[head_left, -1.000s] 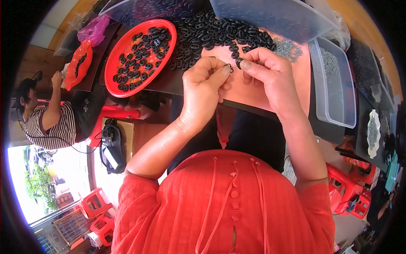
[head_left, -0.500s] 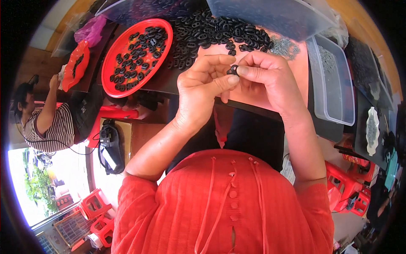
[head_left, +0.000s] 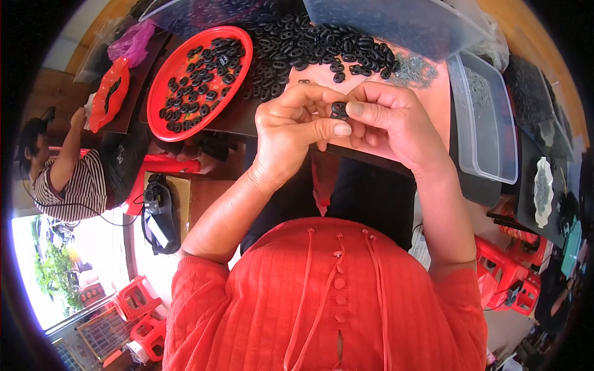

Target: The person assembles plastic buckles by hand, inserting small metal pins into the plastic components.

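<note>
Between my two hands, above the near edge of a salmon-coloured sheet (head_left: 436, 111), is a small black two-hole cord lock (head_left: 338, 110). My right hand (head_left: 401, 120) pinches it from the right with thumb and forefinger. From the left, the curled thumb and fingers of my left hand (head_left: 286, 133) also close on it; the other fingers are partly hidden. Beyond my hands lies a big heap of similar black cord locks (head_left: 322, 46). To its right is a scatter of tiny silver metal pieces, apparently springs (head_left: 416, 69).
At left stands a red round tray (head_left: 152, 102) holding several cord locks. A clear plastic bin (head_left: 498, 164) with small metal pieces is at right; larger clear bins (head_left: 396, 25) line the back. Far left, a seated person (head_left: 71, 179) in stripes reaches to a red dish (head_left: 111, 102).
The cord lock has come slightly down toward me and turned, so its two-hole face now shows. My left thumb has shifted lower beside it.
</note>
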Demonstrator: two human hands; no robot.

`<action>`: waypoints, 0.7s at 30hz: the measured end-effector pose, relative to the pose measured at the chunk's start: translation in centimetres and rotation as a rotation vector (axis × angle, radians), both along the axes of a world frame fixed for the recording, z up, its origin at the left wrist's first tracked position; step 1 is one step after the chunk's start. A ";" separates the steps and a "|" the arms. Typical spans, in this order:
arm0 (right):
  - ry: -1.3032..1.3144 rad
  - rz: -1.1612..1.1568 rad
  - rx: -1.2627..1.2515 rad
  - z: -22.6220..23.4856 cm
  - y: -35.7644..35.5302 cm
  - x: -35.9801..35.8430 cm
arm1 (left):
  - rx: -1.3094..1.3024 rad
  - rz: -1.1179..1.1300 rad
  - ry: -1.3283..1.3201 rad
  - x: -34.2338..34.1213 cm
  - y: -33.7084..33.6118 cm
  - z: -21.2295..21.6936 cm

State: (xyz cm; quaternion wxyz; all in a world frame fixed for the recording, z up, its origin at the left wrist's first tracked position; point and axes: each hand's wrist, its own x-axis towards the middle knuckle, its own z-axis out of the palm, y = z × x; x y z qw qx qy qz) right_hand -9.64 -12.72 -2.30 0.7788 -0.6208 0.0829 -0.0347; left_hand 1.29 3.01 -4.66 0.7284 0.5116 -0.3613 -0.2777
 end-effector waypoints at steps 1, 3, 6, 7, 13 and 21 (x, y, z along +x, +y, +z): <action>0.000 0.001 0.000 -0.1 0.0 0.0 | -0.010 0.007 0.018 -0.1 -0.1 0.1; -0.043 -0.005 0.016 -0.3 0.0 0.1 | 0.008 0.017 -0.019 -0.2 -0.1 0.3; -0.039 -0.024 0.068 0.3 0.8 0.1 | 0.002 0.002 -0.058 -0.3 0.2 0.7; -0.044 -0.019 0.065 0.5 0.9 0.0 | -0.021 -0.024 -0.060 -0.2 0.4 1.0; -0.031 0.006 0.182 1.0 2.4 -0.6 | -0.264 -0.124 0.152 -1.4 1.0 1.6; -0.044 0.008 0.452 0.5 6.0 1.4 | -0.207 -0.053 0.249 0.0 3.7 1.7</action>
